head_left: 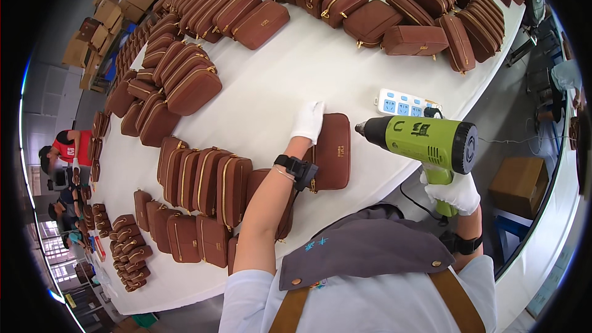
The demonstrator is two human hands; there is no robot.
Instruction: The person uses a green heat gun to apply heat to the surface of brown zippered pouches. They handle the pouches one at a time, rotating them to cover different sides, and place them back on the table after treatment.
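My right hand, in a white glove, is wrapped round the handle of a green and black heat gun. Its dark nozzle points left, toward a brown zippered bag on the white table, with a gap between them. My left hand, also gloved in white, rests at the upper left edge of this bag, fingers closed on it. The bag's broad face, with small gold lettering, is turned up. My left thumb is hidden. A black device is strapped to my left wrist.
Rows of similar brown bags stand left of my left arm and across the far side. A white power strip lies beyond the heat gun. A cardboard box is on the floor at right. Other people sit along the left.
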